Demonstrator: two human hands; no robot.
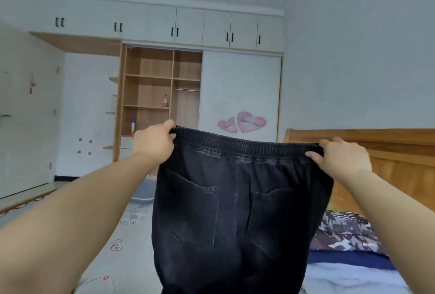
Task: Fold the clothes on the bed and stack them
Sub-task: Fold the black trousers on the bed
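A pair of dark washed jeans (235, 211) with an elastic waistband hangs in front of me, back pockets facing me. My left hand (153, 144) grips the left end of the waistband. My right hand (341, 159) pinches the right end, so the band is stretched flat between them. The legs drop below the frame's lower edge, above the bed (122, 235) with its pale printed sheet. At the right lie a patterned dark floral garment (343, 232), a navy piece (348, 262) and a light blue one (348, 279).
A wooden headboard (388, 152) stands at the right. Behind the bed is a wardrobe (162, 91) with open shelves holding two bottles, and a white sliding door with pink heart stickers (242, 123). Floor shows at the far left.
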